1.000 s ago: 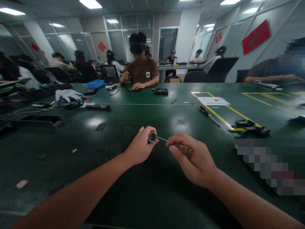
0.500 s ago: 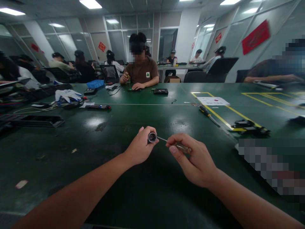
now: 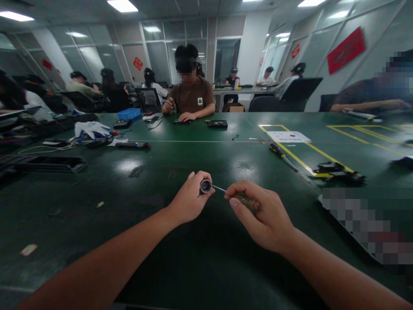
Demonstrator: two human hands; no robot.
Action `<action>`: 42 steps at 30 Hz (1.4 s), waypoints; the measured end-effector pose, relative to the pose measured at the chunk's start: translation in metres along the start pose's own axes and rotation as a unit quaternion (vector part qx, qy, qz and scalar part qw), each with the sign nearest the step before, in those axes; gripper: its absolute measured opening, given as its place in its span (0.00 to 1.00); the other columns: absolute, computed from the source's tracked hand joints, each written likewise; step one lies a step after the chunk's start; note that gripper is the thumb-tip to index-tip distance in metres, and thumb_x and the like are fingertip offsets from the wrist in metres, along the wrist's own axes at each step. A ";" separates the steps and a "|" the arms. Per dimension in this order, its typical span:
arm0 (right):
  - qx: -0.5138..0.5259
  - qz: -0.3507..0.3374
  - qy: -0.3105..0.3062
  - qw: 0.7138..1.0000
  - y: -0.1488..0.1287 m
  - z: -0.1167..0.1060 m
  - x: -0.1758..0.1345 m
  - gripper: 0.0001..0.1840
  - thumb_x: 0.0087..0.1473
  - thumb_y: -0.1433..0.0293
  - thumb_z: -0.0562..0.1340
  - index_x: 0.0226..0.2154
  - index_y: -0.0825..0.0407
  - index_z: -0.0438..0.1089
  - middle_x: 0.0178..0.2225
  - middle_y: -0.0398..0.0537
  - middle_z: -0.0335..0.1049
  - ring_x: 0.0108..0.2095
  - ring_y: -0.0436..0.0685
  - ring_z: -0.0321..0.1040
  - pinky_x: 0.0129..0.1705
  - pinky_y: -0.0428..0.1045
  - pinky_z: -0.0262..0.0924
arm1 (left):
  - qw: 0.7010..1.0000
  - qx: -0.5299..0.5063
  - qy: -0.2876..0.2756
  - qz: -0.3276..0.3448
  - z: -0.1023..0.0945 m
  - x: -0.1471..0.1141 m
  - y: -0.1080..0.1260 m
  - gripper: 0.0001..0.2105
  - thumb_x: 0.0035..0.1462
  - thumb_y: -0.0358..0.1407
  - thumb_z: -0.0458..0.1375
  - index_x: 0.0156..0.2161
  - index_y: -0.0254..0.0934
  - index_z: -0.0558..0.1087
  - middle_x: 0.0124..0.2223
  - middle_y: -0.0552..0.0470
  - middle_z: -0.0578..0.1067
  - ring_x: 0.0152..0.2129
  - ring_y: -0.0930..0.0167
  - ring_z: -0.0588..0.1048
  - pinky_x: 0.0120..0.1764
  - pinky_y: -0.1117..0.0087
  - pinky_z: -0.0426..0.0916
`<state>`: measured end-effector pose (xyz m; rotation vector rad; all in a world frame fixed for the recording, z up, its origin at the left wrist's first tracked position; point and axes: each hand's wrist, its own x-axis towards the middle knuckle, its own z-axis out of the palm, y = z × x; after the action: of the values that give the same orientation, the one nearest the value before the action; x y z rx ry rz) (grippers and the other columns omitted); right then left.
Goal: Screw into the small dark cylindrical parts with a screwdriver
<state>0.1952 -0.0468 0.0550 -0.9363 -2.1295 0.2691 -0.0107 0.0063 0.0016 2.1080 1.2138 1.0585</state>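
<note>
- Centre: the left hand [image 3: 190,200] grips a dark round part [image 3: 205,186], open end facing the camera, placed as it was a second ago.
- Right of centre: the right hand [image 3: 263,215] pinches a slim screwdriver [image 3: 248,201], shaft reaching the part's right side; handle glints have shifted slightly, perhaps from turning.
- Fingers hide the shaft's contact point.
- Upper left, on the bench [image 3: 180,157]: white gloves [image 3: 92,129], blue basket [image 3: 129,113].
- Right: a yellow-and-black screwdriver [image 3: 282,156], well apart from both hands.
</note>
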 end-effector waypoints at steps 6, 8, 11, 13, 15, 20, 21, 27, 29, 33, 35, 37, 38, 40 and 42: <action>-0.007 0.018 0.003 1.000 -0.002 0.000 0.001 0.08 0.58 0.73 0.58 0.37 0.51 0.73 0.31 0.45 0.78 0.30 0.53 0.73 0.34 0.48 0.65 | 1.000 -0.004 0.006 -0.010 0.000 0.000 -0.001 0.06 0.61 0.34 0.59 0.43 0.39 0.67 0.39 0.52 0.71 0.37 0.67 0.70 0.41 0.65 0.63; -0.002 0.019 0.006 1.000 -0.002 0.001 0.001 0.09 0.58 0.73 0.59 0.38 0.51 0.75 0.32 0.46 0.78 0.30 0.53 0.75 0.34 0.48 0.65 | 1.000 -0.004 0.012 -0.014 0.000 0.000 -0.001 0.07 0.61 0.34 0.58 0.43 0.39 0.67 0.39 0.52 0.71 0.37 0.67 0.70 0.41 0.64 0.64; 0.003 0.028 0.005 1.000 -0.003 0.003 0.001 0.11 0.60 0.72 0.59 0.41 0.51 0.77 0.33 0.46 0.79 0.29 0.52 0.74 0.33 0.48 0.66 | 1.000 -0.007 0.020 -0.017 0.000 0.000 -0.001 0.06 0.61 0.34 0.58 0.42 0.39 0.66 0.39 0.52 0.71 0.37 0.67 0.70 0.41 0.65 0.64; -0.001 0.035 -0.003 0.999 -0.003 0.003 0.001 0.13 0.62 0.71 0.58 0.43 0.51 0.78 0.32 0.46 0.78 0.27 0.51 0.72 0.32 0.48 0.65 | 1.000 -0.009 0.022 -0.016 0.000 0.000 -0.001 0.06 0.61 0.34 0.58 0.42 0.39 0.66 0.39 0.52 0.72 0.37 0.67 0.70 0.41 0.65 0.64; -0.011 0.038 -0.016 0.999 -0.003 0.002 0.001 0.14 0.63 0.71 0.58 0.46 0.50 0.78 0.30 0.45 0.77 0.26 0.51 0.71 0.31 0.47 0.64 | 0.999 -0.011 0.028 -0.018 0.000 0.000 -0.001 0.06 0.61 0.34 0.58 0.42 0.39 0.66 0.39 0.52 0.72 0.37 0.67 0.70 0.41 0.65 0.64; -0.043 0.054 -0.049 0.996 -0.004 0.001 0.002 0.17 0.63 0.72 0.58 0.50 0.51 0.77 0.31 0.46 0.78 0.26 0.52 0.71 0.31 0.48 0.64 | 0.999 -0.012 0.034 -0.019 -0.001 0.001 -0.003 0.05 0.62 0.33 0.57 0.42 0.39 0.66 0.39 0.52 0.71 0.37 0.68 0.70 0.41 0.65 0.63; -0.050 0.057 -0.056 0.996 -0.004 0.000 0.003 0.17 0.63 0.72 0.58 0.50 0.51 0.77 0.32 0.47 0.79 0.26 0.53 0.71 0.30 0.48 0.64 | 0.999 -0.012 0.033 -0.020 0.000 0.001 -0.003 0.05 0.62 0.33 0.57 0.43 0.39 0.66 0.39 0.52 0.70 0.37 0.68 0.70 0.41 0.65 0.63; -0.070 0.068 -0.089 0.991 -0.002 -0.001 0.005 0.19 0.61 0.73 0.58 0.52 0.50 0.77 0.36 0.49 0.82 0.27 0.55 0.74 0.30 0.49 0.65 | 0.999 -0.015 0.040 -0.029 0.002 0.001 -0.006 0.06 0.61 0.32 0.58 0.42 0.39 0.67 0.38 0.53 0.70 0.35 0.69 0.70 0.40 0.66 0.63; -0.061 0.071 -0.097 0.991 0.001 -0.002 0.007 0.20 0.61 0.74 0.57 0.53 0.49 0.77 0.36 0.48 0.82 0.27 0.54 0.74 0.30 0.49 0.65 | 0.999 -0.019 0.037 -0.029 0.002 0.001 -0.006 0.05 0.61 0.33 0.58 0.42 0.39 0.67 0.39 0.53 0.71 0.36 0.68 0.70 0.41 0.65 0.63; -0.048 0.081 -0.102 0.990 0.006 -0.004 0.009 0.21 0.61 0.74 0.57 0.52 0.47 0.77 0.35 0.46 0.82 0.24 0.52 0.72 0.27 0.47 0.64 | 0.999 -0.021 0.025 -0.027 0.000 0.001 -0.003 0.05 0.61 0.33 0.58 0.42 0.39 0.67 0.39 0.52 0.71 0.37 0.68 0.71 0.41 0.65 0.63; -0.045 0.088 -0.107 0.989 0.009 -0.004 0.010 0.21 0.61 0.74 0.57 0.52 0.46 0.77 0.34 0.44 0.82 0.23 0.52 0.72 0.27 0.47 0.64 | 0.999 -0.020 0.024 -0.022 0.000 0.001 -0.003 0.05 0.61 0.32 0.58 0.42 0.39 0.67 0.39 0.52 0.71 0.37 0.68 0.71 0.41 0.65 0.63; -0.043 0.095 -0.105 0.989 0.011 -0.003 0.010 0.20 0.60 0.74 0.58 0.51 0.47 0.78 0.34 0.44 0.82 0.24 0.52 0.73 0.29 0.47 0.65 | 0.999 -0.021 0.025 -0.020 0.000 0.001 -0.004 0.05 0.61 0.32 0.58 0.42 0.39 0.67 0.39 0.52 0.71 0.37 0.68 0.71 0.41 0.65 0.63; -0.041 0.096 -0.100 0.989 0.011 -0.003 0.010 0.19 0.61 0.73 0.59 0.50 0.47 0.78 0.35 0.45 0.83 0.26 0.52 0.74 0.29 0.47 0.66 | 0.999 -0.024 0.026 -0.021 0.000 0.001 -0.004 0.05 0.61 0.32 0.58 0.42 0.39 0.67 0.39 0.52 0.71 0.37 0.68 0.71 0.41 0.65 0.63; -0.040 0.096 -0.088 0.991 0.012 -0.002 0.010 0.17 0.61 0.71 0.59 0.49 0.47 0.79 0.38 0.46 0.83 0.27 0.53 0.75 0.29 0.47 0.66 | 0.999 -0.030 0.025 -0.026 0.001 0.001 -0.004 0.06 0.60 0.32 0.58 0.42 0.39 0.67 0.39 0.52 0.71 0.37 0.68 0.71 0.41 0.66 0.63; -0.043 0.094 -0.073 0.992 0.012 -0.001 0.009 0.16 0.62 0.70 0.59 0.47 0.48 0.80 0.38 0.46 0.83 0.24 0.52 0.73 0.26 0.47 0.64 | 0.999 -0.030 0.023 -0.029 0.001 0.001 -0.003 0.06 0.60 0.31 0.58 0.42 0.39 0.67 0.39 0.52 0.72 0.37 0.68 0.71 0.42 0.65 0.64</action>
<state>0.1986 -0.0320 0.0547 -1.2027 -2.2014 0.3510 -0.0111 0.0089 -0.0006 2.0016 1.2419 1.1097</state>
